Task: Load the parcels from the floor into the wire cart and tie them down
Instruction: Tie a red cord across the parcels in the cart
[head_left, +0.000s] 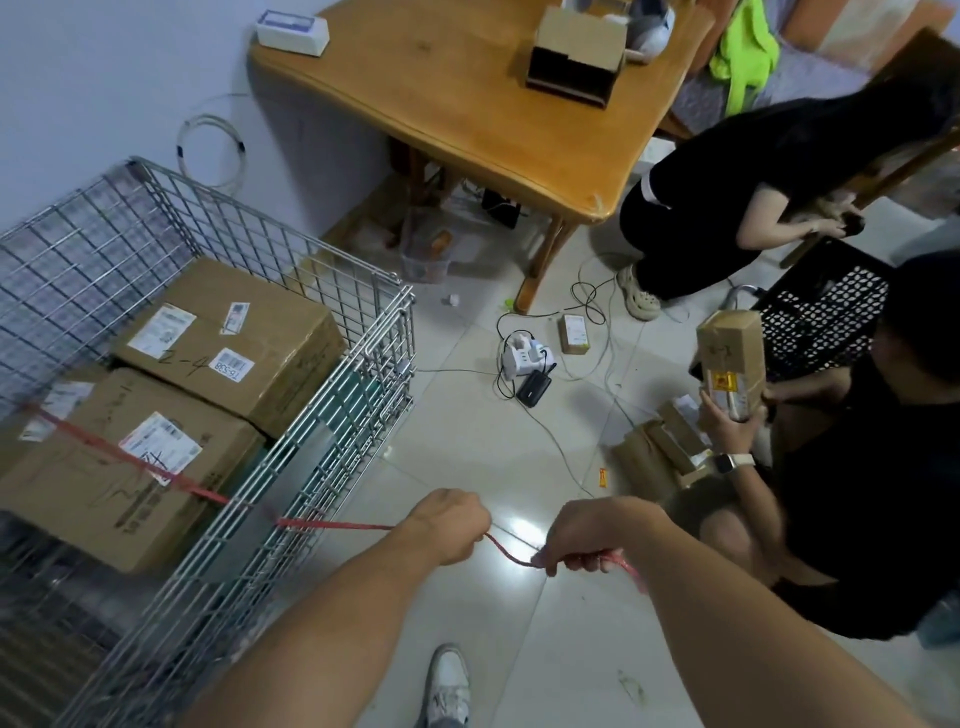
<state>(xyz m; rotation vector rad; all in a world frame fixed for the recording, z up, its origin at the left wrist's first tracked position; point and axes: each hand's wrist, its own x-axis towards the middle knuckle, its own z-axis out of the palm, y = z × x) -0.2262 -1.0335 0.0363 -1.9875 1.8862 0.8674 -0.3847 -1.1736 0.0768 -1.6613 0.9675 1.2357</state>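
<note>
The wire cart (363, 364) stands at the left with two large cardboard parcels inside: a near parcel (93, 499) and a far parcel (260, 358). A red rope (332, 525) runs taut across the near parcel, through the cart's wire side and out to my hands. My left hand (449, 527) is closed on the rope just right of the cart. My right hand (592, 540) grips the rope further along, and its loose end hangs past that fist. Small parcels (660, 447) lie on the floor at the right.
A wooden table (467, 104) stands at the back. A power strip with cables (524, 358) and a small box (574, 333) lie on the tiled floor. A crouching person at right holds a parcel (730, 358) beside a black crate (826, 317). Another person bends near the table.
</note>
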